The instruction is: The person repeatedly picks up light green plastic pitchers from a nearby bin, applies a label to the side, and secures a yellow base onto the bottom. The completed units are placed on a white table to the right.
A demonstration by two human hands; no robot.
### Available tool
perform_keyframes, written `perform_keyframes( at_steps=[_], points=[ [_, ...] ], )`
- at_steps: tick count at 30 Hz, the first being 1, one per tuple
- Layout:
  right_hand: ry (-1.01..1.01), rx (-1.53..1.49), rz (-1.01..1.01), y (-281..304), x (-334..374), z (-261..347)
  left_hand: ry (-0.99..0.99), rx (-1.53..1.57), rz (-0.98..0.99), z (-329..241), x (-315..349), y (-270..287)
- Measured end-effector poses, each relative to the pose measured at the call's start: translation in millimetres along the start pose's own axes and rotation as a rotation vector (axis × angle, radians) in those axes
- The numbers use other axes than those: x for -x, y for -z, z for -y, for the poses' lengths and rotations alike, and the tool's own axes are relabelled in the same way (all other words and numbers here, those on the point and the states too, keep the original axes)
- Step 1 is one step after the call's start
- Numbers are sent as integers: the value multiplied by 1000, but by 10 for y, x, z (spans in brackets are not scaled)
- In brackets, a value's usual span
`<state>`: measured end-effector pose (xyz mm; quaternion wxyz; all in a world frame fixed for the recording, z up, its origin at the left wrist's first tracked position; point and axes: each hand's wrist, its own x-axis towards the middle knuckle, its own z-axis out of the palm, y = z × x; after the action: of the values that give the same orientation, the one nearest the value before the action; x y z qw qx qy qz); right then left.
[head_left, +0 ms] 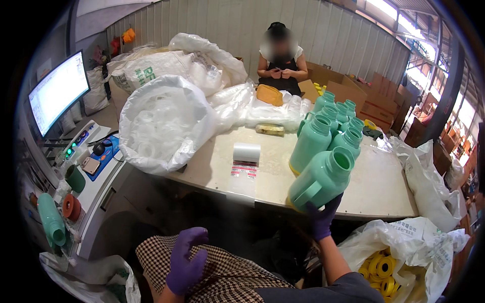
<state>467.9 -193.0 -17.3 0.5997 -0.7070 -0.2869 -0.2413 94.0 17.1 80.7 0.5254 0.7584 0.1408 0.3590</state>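
Note:
My right hand (326,218), in a purple glove, grips the low side of a mint-green jug (323,179) at the table's front edge. The jug has a side handle and a wide open mouth; the fingertips behind it are partly hidden. Close behind it stand several more mint-green jugs (310,141) in a cluster. My left hand (187,260), also purple-gloved, is over my checked apron (222,262), holding nothing, its thumb apart from the bent fingers. Left of the jugs, a roll of clear printed film (246,152) trails a strip over the table edge.
A big white sack (202,126) of clear plastic pieces leans on the table (379,177). Yellow rings (379,267) fill a bag at lower right. A side desk holds a monitor (59,93), a phone (91,165) and another green jug (50,219). Opposite sits a person (283,73).

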Motion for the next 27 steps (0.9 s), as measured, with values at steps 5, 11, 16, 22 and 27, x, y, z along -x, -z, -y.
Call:
perform_keyframes(
  at_steps=[5, 11, 16, 22, 27],
  points=[
    [-46, 113, -70, -9, -554, -970, 278, 255, -18, 690, 103, -241],
    [-169, 328, -196, 59, -1039, -1268, 351, 171, 119, 904, -53, -241],
    [-372, 605, -212, 635, -1670, -2001, 215, 13, 340, 1258, -520, -273],
    [230, 662, 63, 912, -719, -1241, 509, 143, 508, 1992, -712, 70],
    [312, 1210, -44, 3207, 476, -358, 688, -22, 618, 3020, -617, 458]
  ],
)
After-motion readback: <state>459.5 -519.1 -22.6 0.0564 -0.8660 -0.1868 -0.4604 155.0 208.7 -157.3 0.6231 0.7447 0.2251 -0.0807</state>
